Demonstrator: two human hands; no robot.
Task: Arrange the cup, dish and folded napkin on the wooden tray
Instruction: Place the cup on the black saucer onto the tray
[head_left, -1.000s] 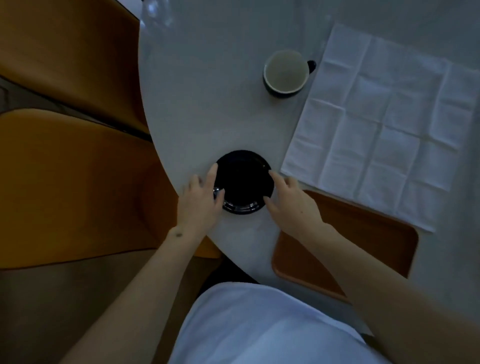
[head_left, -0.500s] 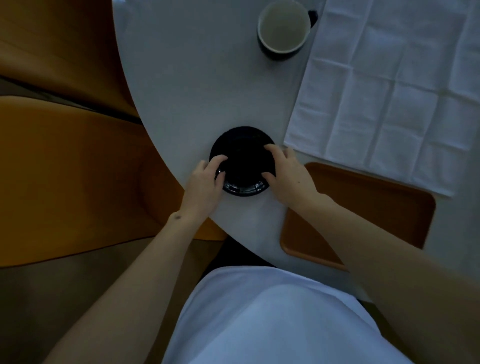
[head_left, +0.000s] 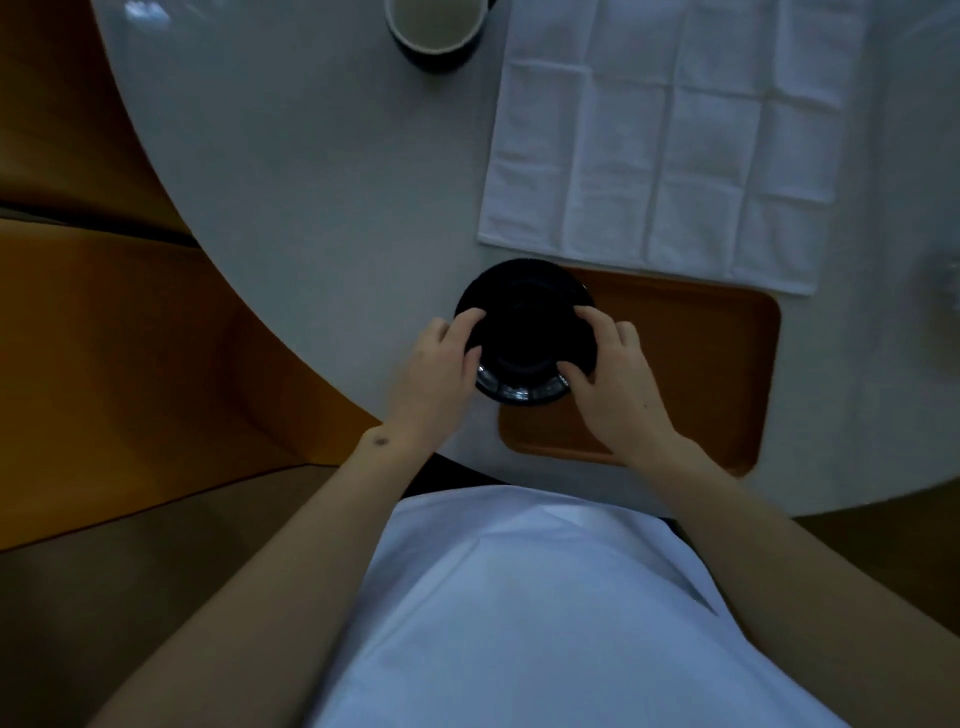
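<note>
Round white table (head_left: 311, 182) among orange chairs (head_left: 130, 364), dim light.

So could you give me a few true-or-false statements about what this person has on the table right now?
1. Both hands hold the black dish. True: the left hand and right hand grip its opposite edges.
2. The cup stands on the wooden tray. False: it stands on the white table, away from the tray.
3. The napkin is folded into a small square. False: it lies spread open, showing only crease lines.
4. The napkin's near edge overlaps the tray's far edge. True.
5. The dish is over the tray's left end. True: part of it also overhangs the table.
</note>
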